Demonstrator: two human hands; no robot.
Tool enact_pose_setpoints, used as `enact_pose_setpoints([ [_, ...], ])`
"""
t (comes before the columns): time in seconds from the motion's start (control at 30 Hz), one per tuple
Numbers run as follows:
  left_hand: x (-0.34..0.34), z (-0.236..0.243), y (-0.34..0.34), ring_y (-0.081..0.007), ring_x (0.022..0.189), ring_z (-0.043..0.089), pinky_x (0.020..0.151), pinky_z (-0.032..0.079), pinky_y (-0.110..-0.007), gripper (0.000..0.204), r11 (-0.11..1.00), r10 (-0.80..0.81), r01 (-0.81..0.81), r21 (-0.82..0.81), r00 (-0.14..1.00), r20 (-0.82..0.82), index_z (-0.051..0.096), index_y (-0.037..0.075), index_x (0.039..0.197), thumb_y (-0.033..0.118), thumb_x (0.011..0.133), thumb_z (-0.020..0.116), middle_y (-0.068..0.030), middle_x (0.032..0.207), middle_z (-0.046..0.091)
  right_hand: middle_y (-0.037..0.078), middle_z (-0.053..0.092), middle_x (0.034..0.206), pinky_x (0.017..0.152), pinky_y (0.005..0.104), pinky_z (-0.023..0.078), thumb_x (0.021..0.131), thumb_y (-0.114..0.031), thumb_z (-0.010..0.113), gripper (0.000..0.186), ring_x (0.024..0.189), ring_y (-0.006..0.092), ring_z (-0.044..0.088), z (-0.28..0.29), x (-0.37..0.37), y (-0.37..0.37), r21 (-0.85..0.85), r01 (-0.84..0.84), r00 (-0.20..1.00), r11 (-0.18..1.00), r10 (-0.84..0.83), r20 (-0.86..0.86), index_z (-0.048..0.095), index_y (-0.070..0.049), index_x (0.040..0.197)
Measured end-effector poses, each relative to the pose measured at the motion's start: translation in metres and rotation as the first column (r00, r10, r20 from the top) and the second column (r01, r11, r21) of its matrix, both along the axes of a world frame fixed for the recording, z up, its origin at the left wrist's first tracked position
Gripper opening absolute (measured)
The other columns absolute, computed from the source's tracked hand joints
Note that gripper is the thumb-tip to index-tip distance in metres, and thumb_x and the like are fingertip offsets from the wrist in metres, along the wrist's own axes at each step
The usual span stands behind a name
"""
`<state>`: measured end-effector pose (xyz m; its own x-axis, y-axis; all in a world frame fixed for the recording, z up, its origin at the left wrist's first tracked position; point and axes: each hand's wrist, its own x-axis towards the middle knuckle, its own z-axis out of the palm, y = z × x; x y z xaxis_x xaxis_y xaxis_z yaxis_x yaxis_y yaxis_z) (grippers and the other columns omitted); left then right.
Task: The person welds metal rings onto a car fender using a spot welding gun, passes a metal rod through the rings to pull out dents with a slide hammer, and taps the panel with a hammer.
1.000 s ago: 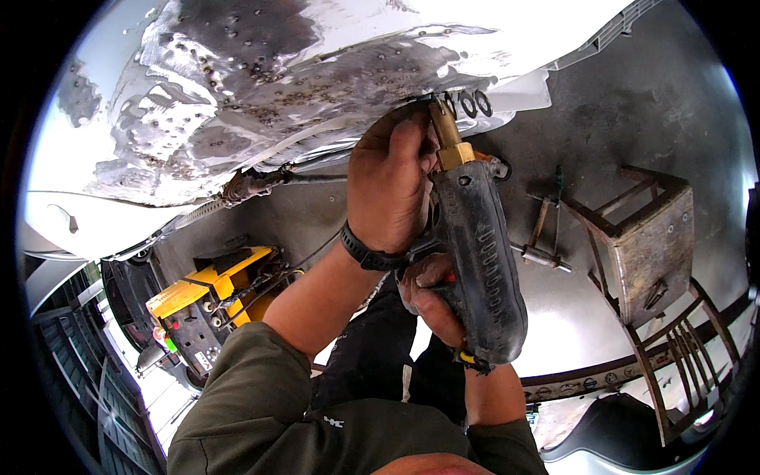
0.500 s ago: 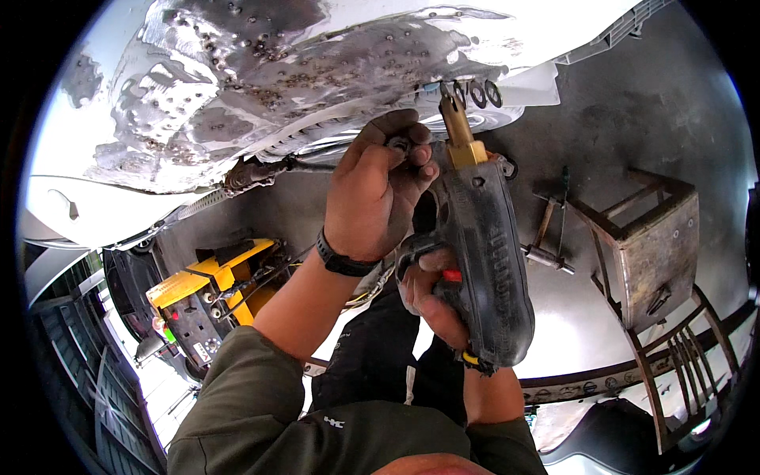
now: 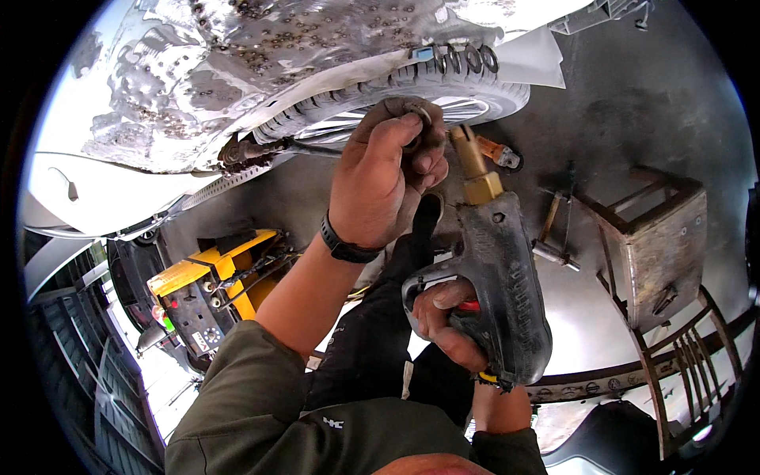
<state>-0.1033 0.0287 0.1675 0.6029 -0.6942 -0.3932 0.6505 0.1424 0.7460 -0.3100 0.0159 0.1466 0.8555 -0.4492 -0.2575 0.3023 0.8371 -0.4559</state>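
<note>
My left hand (image 3: pixel 372 186) is closed, with a small metal ring (image 3: pixel 423 115) showing between its fingertips; whatever else lies in the fingers is hidden. In my right hand (image 3: pixel 450 323) is the black handle of a spot-welding gun (image 3: pixel 507 273), its fingers wrapped through the grip beside a red trigger. The gun's brass tip (image 3: pixel 475 162) points up, apart from the car. Ahead is a white car's body panel (image 3: pixel 293 59), ground to bare metal and dotted with dark weld marks. Several metal rings (image 3: pixel 473 58) stand in a row along its lower edge, beside a light blue patch (image 3: pixel 423 55).
Below the panel is the car's wheel (image 3: pixel 396 95). An orange power tool (image 3: pixel 499 152) and a long-handled metal tool (image 3: pixel 556 255) lie on the floor to the right, near a worn stand (image 3: pixel 661 249). At left sits a yellow machine (image 3: pixel 210 269) with cables.
The gun has drawn back from the row of rings, toward me and slightly right. My left hand has shifted a little, with a ring now showing at its fingertips. The view has shifted, revealing more wheel.
</note>
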Motion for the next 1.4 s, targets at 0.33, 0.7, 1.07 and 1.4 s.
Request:
enact_pose_setpoints([
  [0.33, 0.021, -0.007, 0.014, -0.0141, 0.085, 0.058, 0.079, 0.047, -0.026, 0.027, 0.963, -0.240, 0.195, 0.188, 0.937, 0.254, 0.059, 0.005, 0.121, 0.019, 0.106, 0.041, -0.0050, 0.098, 0.063, 0.007, 0.065, 0.087, 0.073, 0.0334, 0.054, 0.080, -0.003, 0.081, 0.035, 0.076, 0.0165, 0.063, -0.007, 0.020, 0.026, -0.030, 0.020, 0.995, 0.999, -0.017, 0.101, 0.064, -0.002, 0.111],
  [0.7, 0.030, -0.007, 0.008, -0.0076, 0.068, 0.050, 0.064, 0.043, -0.026, 0.028, 0.970, -0.196, 0.143, 0.197, 0.937, 0.288, 0.067, 0.002, 0.112, 0.022, 0.105, 0.048, -0.0004, 0.082, 0.061, 0.007, 0.065, 0.084, 0.068, 0.0312, 0.052, 0.086, -0.011, 0.080, 0.039, 0.074, 0.0148, 0.063, -0.021, 0.044, 0.031, -0.167, 0.102, 0.981, 0.981, -0.071, 0.182, 0.061, -0.003, 0.120],
  [1.07, 0.035, -0.016, -0.007, -0.0085, 0.078, 0.052, 0.071, 0.044, -0.026, 0.022, 0.984, -0.121, 0.080, 0.159, 0.957, 0.263, 0.062, 0.005, 0.116, 0.019, 0.102, 0.054, -0.0002, 0.091, 0.061, 0.004, 0.061, 0.076, 0.058, 0.0304, 0.049, 0.094, -0.020, 0.073, 0.037, 0.064, 0.0138, 0.059, -0.025, 0.065, 0.024, -0.073, 0.118, 0.934, 0.990, -0.086, 0.347, 0.056, -0.007, 0.124],
  [1.4, 0.029, -0.019, -0.006, -0.0093, 0.086, 0.054, 0.078, 0.046, -0.027, 0.023, 0.987, -0.065, 0.034, 0.156, 0.977, 0.203, 0.058, 0.007, 0.121, 0.016, 0.099, 0.058, 0.0000, 0.098, 0.061, 0.005, 0.061, 0.076, 0.056, 0.0298, 0.048, 0.093, -0.019, 0.074, 0.036, 0.064, 0.0143, 0.059, -0.014, 0.073, 0.016, -0.200, 0.156, 0.963, 0.967, -0.104, 0.247, 0.057, -0.007, 0.123],
])
